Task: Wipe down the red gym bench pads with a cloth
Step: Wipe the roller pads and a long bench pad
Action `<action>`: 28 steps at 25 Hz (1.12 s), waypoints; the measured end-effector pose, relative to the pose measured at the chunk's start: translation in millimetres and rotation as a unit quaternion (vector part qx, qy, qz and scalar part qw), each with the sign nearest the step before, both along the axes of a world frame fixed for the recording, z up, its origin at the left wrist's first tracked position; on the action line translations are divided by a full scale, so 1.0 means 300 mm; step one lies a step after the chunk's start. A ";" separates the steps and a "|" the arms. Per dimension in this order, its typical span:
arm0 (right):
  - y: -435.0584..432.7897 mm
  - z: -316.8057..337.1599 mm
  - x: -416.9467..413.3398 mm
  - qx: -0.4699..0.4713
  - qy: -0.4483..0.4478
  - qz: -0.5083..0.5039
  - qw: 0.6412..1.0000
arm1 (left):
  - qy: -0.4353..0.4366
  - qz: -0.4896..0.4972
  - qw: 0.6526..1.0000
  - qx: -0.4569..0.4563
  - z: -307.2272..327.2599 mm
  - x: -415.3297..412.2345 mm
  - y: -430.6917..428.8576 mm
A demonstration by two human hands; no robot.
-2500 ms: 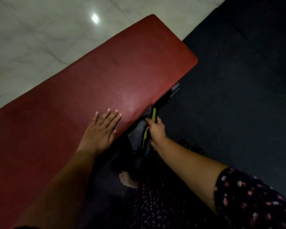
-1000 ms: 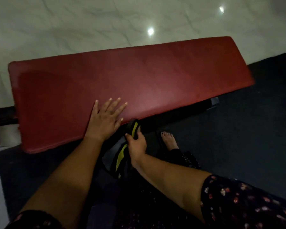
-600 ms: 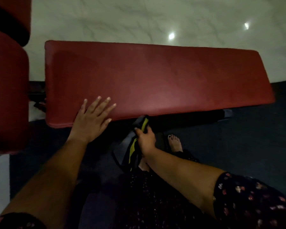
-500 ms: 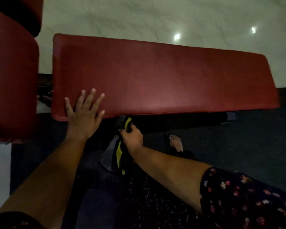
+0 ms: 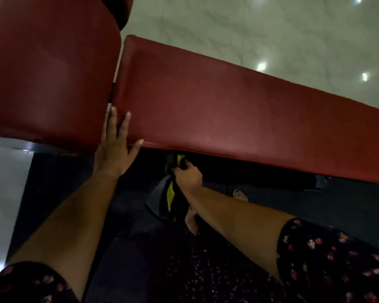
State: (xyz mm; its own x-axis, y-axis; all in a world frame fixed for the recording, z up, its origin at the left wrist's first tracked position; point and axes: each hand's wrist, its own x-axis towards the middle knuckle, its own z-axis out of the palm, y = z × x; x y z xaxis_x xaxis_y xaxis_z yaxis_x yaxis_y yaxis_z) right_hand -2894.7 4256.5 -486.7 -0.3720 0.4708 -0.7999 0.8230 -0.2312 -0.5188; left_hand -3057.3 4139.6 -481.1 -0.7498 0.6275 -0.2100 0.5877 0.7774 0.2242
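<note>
Flat left hand point(image 5: 113, 149) has slid to the pad's point(image 5: 239, 110) end; right hand point(image 5: 187, 176) still clutches the cloth point(image 5: 170, 193) below, next pad point(image 5: 48, 73) likely.

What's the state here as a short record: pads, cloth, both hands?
long pad: red, runs left to right
short pad: red, left of the long pad, narrow gap between
left hand: fingers straight, resting on the long pad's near left corner
right hand: grips the cloth just below the long pad's near edge
cloth: black and yellow, hangs from the right hand; contact with pad unclear
floor: pale tile beyond, dark mat near
</note>
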 end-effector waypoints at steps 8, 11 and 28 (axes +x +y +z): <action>-0.032 0.019 -0.070 0.052 -0.012 0.105 0.993 | -0.055 0.068 0.995 0.055 -0.040 -0.046 -0.080; -0.025 0.035 -0.083 0.061 -0.018 0.118 0.991 | -0.052 0.051 0.996 0.051 -0.079 -0.069 -0.110; 0.400 0.107 0.054 0.163 0.161 0.463 0.856 | -0.069 0.501 0.789 0.348 -0.142 0.270 0.366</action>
State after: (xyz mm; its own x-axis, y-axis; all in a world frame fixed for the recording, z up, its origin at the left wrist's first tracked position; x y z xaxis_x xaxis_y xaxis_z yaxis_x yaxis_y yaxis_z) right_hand -2878.5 4376.5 -454.8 -0.8830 0.0333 -0.4681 0.3776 0.6427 -0.6666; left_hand -2976.2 4249.4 -523.7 -0.9427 -0.2679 -0.1987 -0.3119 0.4971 0.8097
